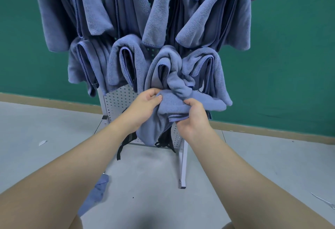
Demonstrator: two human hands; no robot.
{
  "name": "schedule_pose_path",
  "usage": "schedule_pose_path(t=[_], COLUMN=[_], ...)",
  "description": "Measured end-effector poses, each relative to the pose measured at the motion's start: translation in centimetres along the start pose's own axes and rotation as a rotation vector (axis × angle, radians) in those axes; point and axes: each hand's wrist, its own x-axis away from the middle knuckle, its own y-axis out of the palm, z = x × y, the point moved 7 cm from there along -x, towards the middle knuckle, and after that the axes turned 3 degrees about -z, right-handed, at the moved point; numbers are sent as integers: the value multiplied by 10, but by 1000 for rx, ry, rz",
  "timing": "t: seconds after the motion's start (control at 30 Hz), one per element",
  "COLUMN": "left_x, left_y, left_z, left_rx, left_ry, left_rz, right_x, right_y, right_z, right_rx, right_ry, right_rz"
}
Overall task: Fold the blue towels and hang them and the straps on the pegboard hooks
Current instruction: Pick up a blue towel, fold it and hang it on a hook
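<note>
— Hands first: what are they doing?

— Both are clamped on one bunched blue towel in front of the lower pegboard. The left hand pinches a fold at its upper left edge between thumb and curled fingers. The right hand has its fingers wrapped round the layered lower edge, thumb on top. The two hands are close together but apart, with cloth between them.

— Where does that towel sit?

— Its top is twisted up among the hanging towels; whether it is already on a hook I cannot tell, since fabric covers that spot. Its lower end droops below the hands.

— Any writing or labels?

— None that I can read.

— And around it?

— Folded blue towels cover nearly the whole board, in rows. Black straps dangle at the board's bottom edge, partly behind the held towel. One more blue towel on the floor lies crumpled beside the left forearm. The white stand leg rests on grey floor, with a green wall behind.
</note>
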Motion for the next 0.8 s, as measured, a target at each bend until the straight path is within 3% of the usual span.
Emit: schedule_pose_path(t=[0.17,0.37,0.5,0.6,0.7,0.8], left_x=[11,53,77,97,117,139], left_y=[-4,19,17,0,-19,-30], left_z=[3,7,4,8,15,32], left_rx=[-123,-250,-324,-366,-370,-359], left_ry=[-38,-145,-148,-169,-201,-192], left_rz=[-36,-321,-390,-382,-376,-411], right_x=[12,54,71,70,81,110], right_y=[-7,-5,-13,-33,-41,-10], right_z=[3,6,2,-16,-49,-56], right_rx=[73,45,135,241,589,1005], right_ry=[21,137,130,-25,-351,-664], right_rz=[36,-53,-47,86,209,-23])
